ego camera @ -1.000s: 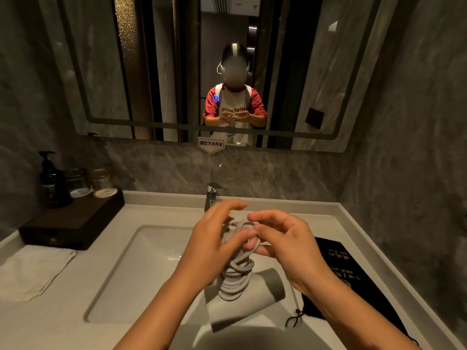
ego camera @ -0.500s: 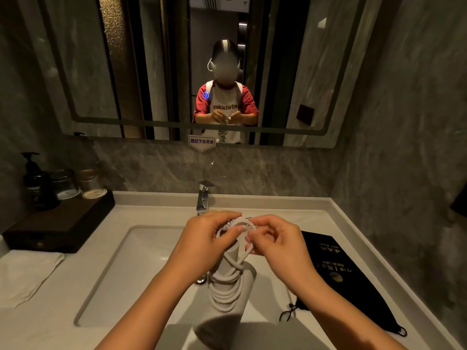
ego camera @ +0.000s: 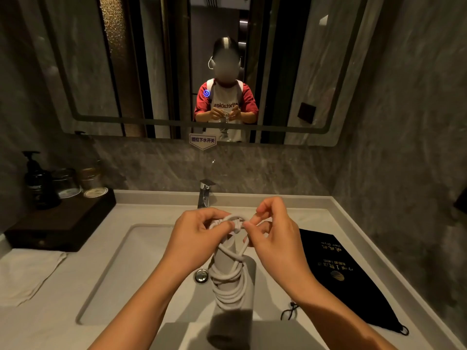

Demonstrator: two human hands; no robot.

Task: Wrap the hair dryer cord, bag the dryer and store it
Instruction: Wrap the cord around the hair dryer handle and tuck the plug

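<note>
A grey hair dryer (ego camera: 249,286) hangs over the sink with its handle pointing up and its barrel low, near the frame's bottom edge. Its white cord (ego camera: 228,286) is wound in several turns around the handle. My left hand (ego camera: 199,238) pinches the cord at the handle's top. My right hand (ego camera: 273,236) pinches the cord's loose end just to the right, fingertips nearly touching the left hand's. A black drawstring bag (ego camera: 341,279) with gold print lies flat on the counter to the right.
The white sink basin (ego camera: 121,274) with a chrome tap (ego camera: 206,193) lies under my hands. A dark tray (ego camera: 63,221) with a pump bottle and two glasses stands at the left. A folded white towel (ego camera: 25,274) lies in front of the tray. Stone walls close both sides.
The dryer's handle has swung upright and the barrel has dropped. Both hands have shifted to the handle's top and drawn the cord's end into a small loop there.
</note>
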